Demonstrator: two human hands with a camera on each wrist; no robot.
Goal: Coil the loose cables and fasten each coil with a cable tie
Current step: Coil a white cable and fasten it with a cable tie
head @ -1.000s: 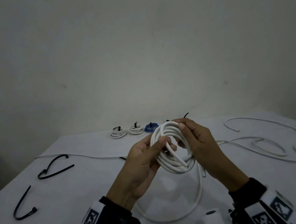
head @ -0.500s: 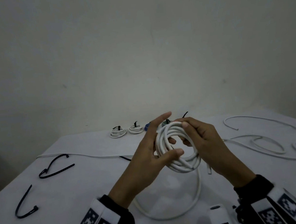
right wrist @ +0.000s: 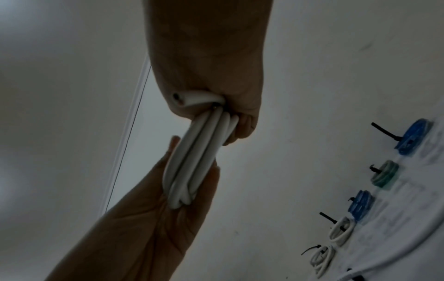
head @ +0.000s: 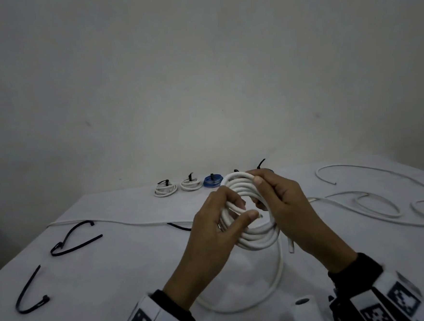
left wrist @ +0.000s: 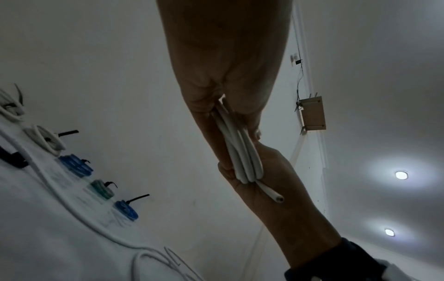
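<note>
A white cable coil [head: 255,240] of several turns is held upright above the table [head: 113,267], between both hands. My left hand [head: 244,209] grips its left side, thumb in front and fingers through the middle. My right hand [head: 261,192] pinches the top right of the coil, thumb on the front. A cut cable end [head: 291,247] sticks out below the right hand, and a slack loop [head: 272,289] hangs to the table. The wrist views show the coil edge-on [left wrist: 242,157] [right wrist: 197,157], clamped between the two hands.
Two black cable ties [head: 71,239] [head: 29,293] lie at the left. Tied coils, two white [head: 165,188] [head: 190,184] and one blue [head: 212,181], stand in a row at the back. Loose white cables [head: 377,204] sprawl at the right; another cable [head: 110,221] runs across the left.
My left hand's index finger, stretched out half a second ago, has curled back onto the coil. Both hands and the coil have shifted slightly right.
</note>
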